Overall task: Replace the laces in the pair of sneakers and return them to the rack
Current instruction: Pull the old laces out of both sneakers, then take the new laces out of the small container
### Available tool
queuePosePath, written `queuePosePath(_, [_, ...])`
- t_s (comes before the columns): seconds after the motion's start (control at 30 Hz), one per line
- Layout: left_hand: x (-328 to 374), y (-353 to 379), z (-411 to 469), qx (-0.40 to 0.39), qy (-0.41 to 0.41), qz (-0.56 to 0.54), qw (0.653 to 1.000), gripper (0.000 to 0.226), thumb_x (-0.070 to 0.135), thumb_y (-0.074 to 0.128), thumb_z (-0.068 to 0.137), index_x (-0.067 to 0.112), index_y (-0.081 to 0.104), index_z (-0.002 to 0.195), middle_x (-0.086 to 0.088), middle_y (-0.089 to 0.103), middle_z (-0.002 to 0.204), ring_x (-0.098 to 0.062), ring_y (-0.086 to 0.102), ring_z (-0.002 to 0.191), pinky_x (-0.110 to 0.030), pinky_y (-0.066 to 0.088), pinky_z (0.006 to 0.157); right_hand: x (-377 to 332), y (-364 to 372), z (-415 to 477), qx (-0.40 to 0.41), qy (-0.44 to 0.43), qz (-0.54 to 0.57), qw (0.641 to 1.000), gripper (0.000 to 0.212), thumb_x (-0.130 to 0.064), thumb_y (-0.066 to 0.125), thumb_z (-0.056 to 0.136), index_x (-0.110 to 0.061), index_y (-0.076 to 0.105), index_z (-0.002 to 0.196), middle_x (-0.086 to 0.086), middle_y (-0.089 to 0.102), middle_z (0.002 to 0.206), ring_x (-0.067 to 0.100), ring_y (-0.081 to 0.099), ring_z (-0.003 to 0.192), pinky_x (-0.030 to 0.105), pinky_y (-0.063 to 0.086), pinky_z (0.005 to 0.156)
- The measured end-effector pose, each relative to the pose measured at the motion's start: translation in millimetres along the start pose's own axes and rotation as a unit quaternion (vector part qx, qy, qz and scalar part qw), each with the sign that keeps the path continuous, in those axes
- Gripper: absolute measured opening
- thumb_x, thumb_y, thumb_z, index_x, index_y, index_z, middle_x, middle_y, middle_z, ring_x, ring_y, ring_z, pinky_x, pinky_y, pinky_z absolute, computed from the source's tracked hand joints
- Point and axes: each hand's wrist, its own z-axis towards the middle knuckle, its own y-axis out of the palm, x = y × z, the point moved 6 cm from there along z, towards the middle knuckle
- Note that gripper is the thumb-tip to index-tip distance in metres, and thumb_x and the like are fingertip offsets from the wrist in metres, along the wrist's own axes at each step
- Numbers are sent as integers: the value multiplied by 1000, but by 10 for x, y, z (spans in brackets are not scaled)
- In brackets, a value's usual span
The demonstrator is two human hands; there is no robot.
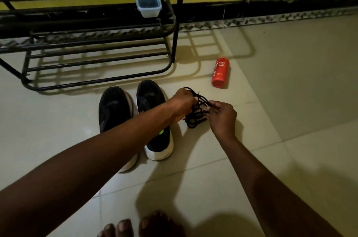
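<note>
Black laces (195, 118), bundled: pinched between left hand (181, 104) and right hand (223, 117), both arms outstretched, left forearm crossing the shoes. Sneakers (151, 97), pair: on floor, just left of laces, before rack (175, 42).

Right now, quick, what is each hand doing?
Left hand: grips the bundle of black shoelaces.
Right hand: pinches the same shoelaces.
</note>
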Motion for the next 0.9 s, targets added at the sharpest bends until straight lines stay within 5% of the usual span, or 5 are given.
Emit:
queuePosePath(0.1, [-40, -26, -7, -1, 28, 119, 993, 17, 1, 53, 97, -1, 65, 85, -11, 50, 67, -19, 49, 62, -27, 42, 56, -23, 41, -14, -76, -63, -117, 988, 31, 2, 60, 90, -6, 75, 115, 13, 76, 108, 26, 68, 106, 10, 39, 83])
queuePosePath(0.23, [-53, -127, -30, 21, 66, 228, 971, 14, 3, 61, 90, 1, 75, 90, -10, 71, 85, -21, 69, 81, -37, 60, 76, 39, 157, -34, -118, -106, -213, 964, 30, 4, 55, 87, -5, 72, 109, 15, 71, 109, 32, 65, 105, 26, 45, 85])
queuePosePath(0.47, [126, -388, -301, 107, 202, 280, 932, 21, 17, 63, 97, 10, 71, 115, -2, 73, 110, -12, 68, 98, -21, 51, 78, -250, 36, -62, -8, -146, -165, 975, 35, 1, 62, 85, 0, 68, 120, 16, 62, 122, 31, 59, 115, 27, 41, 101])
queuePosePath(0.67, [331, -822, -576, 168, 254, 239, 922, 23, 17, 65, 96, 12, 66, 119, 2, 72, 107, -5, 67, 93, -11, 53, 76, -845, 237, -113, -74, -192, -44, 978, 28, -5, 72, 86, -9, 72, 113, 5, 69, 110, 16, 67, 97, 32, 55, 91])
queuePosePath(0.9, [717, -1429, -771, 247, 303, 208, 897, 25, 16, 65, 96, 11, 62, 121, 1, 69, 107, -11, 67, 98, -24, 57, 84, -1675, 537, 41, -119, -247, 3, 962, 23, -11, 70, 89, -15, 73, 112, -3, 74, 101, 3, 67, 89, -3, 40, 74])
